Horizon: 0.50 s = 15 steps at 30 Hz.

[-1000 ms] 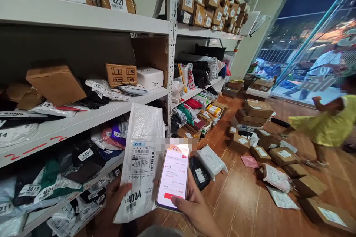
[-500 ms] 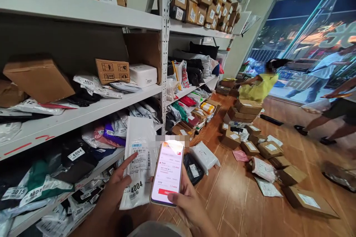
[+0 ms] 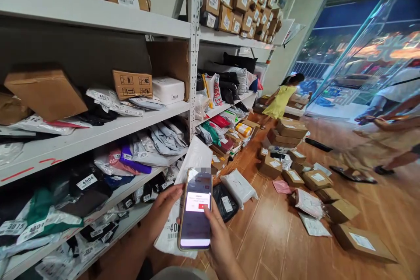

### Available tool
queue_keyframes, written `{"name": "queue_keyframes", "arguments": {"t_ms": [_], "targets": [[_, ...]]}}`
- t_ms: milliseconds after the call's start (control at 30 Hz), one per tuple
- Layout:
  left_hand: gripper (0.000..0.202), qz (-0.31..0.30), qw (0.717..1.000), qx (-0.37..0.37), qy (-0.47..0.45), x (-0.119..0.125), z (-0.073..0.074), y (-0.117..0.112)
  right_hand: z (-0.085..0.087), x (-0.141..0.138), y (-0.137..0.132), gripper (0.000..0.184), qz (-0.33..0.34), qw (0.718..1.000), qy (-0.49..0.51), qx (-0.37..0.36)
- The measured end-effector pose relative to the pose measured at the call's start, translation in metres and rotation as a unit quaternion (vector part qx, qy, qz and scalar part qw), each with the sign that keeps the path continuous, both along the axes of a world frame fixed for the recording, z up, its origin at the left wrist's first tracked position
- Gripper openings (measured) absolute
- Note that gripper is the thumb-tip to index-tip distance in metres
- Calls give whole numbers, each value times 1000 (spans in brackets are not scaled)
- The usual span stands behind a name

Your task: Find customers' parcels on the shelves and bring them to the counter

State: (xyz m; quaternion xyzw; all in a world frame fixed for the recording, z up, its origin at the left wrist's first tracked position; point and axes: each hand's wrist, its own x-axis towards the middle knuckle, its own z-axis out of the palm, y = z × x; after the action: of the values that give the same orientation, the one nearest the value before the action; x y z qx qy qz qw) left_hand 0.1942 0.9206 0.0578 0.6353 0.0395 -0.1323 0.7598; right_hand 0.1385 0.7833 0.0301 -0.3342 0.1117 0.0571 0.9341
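My right hand (image 3: 219,232) is wrapped round a smartphone (image 3: 194,223), its thumb over a red button in a white pop-up on the dimmed screen. Behind the phone a white plastic mailer bag (image 3: 201,152) slants up to the right, and the phone covers much of it. Part of a printed number shows low on the bag, left of the phone. My left hand (image 3: 164,210) is closed on the bag's left side, its fingertips close to the phone's edge; some of its fingers are hidden.
White metal shelves (image 3: 170,116) with numbered bags and boxes rise at my left. A black bag (image 3: 225,201) and a white parcel (image 3: 239,186) lie on the wooden floor, with several cartons (image 3: 362,240) farther right. A person in yellow (image 3: 277,101) and another person (image 3: 377,140) are beyond.
The mailer bag has swung right behind the phone, covering its label. My left hand has moved right, from pointing at the label to its side. A pop-up has appeared on the phone.
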Motion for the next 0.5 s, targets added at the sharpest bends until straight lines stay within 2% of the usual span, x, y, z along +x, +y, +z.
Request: {"name": "queue_keyframes", "arguments": {"t_ms": [100, 233, 400, 500], "targets": [[50, -14, 1000, 16, -13, 0, 4, -10, -10, -2, -5, 79, -2, 1000, -15, -23], [51, -54, 997, 43, -16, 3, 9, -29, -26, -5, -15, 76, -37, 997, -7, -69], [43, -59, 996, 57, -17, 8, -2, -62, -44, -12, -41, 76, -109, 988, 31, -106], [32, -102, 994, 41, -17, 8, -11, -84, -37, -20, -61, 72, -126, 984, 26, -120]]}}
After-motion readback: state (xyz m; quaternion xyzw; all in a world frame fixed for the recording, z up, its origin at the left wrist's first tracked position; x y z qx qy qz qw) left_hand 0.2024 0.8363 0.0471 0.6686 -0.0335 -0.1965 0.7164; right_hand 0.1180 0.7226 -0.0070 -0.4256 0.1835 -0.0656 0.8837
